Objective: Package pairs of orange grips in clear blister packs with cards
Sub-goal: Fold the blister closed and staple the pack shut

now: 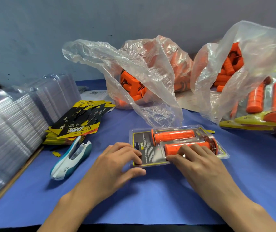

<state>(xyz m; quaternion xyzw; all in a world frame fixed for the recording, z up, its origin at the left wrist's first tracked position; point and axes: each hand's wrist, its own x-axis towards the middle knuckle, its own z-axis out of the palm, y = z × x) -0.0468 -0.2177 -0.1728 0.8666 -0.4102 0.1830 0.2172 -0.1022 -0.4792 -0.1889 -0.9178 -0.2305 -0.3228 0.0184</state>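
Note:
A clear blister pack [221, 152] lies flat on the blue table, with a dark card and two orange grips [174, 136] inside it. My left hand [117, 163] pinches the pack's near left corner, fingers on top and thumb at the edge. My right hand [194, 158] presses with straight fingers on the nearer grip and the pack's front edge. A pile of yellow and black cards [77, 124] lies at the left. Stacks of empty clear blister shells [16, 118] stand at the far left.
A white and teal stapler [72, 158] lies left of my left hand. Two clear plastic bags of loose orange grips [142, 77] [231, 67] sit at the back. Finished packs [268, 106] are piled at the right edge. A wall rises behind.

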